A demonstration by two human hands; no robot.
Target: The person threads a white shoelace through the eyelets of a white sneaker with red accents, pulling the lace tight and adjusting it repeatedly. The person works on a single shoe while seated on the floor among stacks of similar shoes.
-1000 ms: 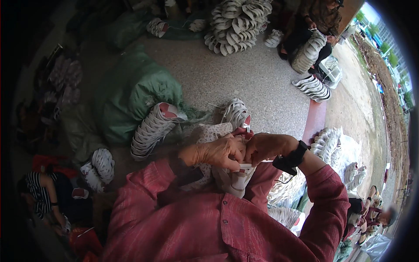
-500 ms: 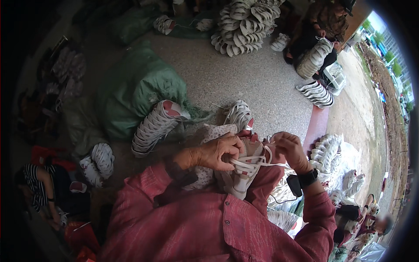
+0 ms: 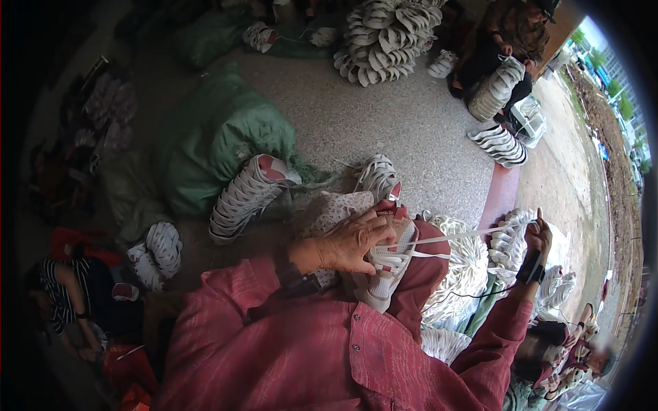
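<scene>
A white and beige shoe upper (image 3: 375,296) with a red tongue lies over my lap, toe toward my body. My left hand (image 3: 346,244) is closed on its side, with the fingers by the lace holes. From the upper a white shoelace (image 3: 473,237) runs taut to the right. Its far part is pinched in my right hand (image 3: 539,236), which is held out at arm's length. A second, slack strand of lace loops beside the upper. Under my left hand is a patterned cloth (image 3: 336,209).
Beyond my lap stands another laced upper (image 3: 377,175). Left of it, a stack of uppers (image 3: 243,198) leans against a green sack (image 3: 219,137). White laces (image 3: 459,267) lie in a bundle at my right. A large pile of uppers (image 3: 387,44) sits farther off. Other people sit nearby.
My right hand has moved from beside the upper far out to the right, drawing the lace out straight. My left hand stays on the upper.
</scene>
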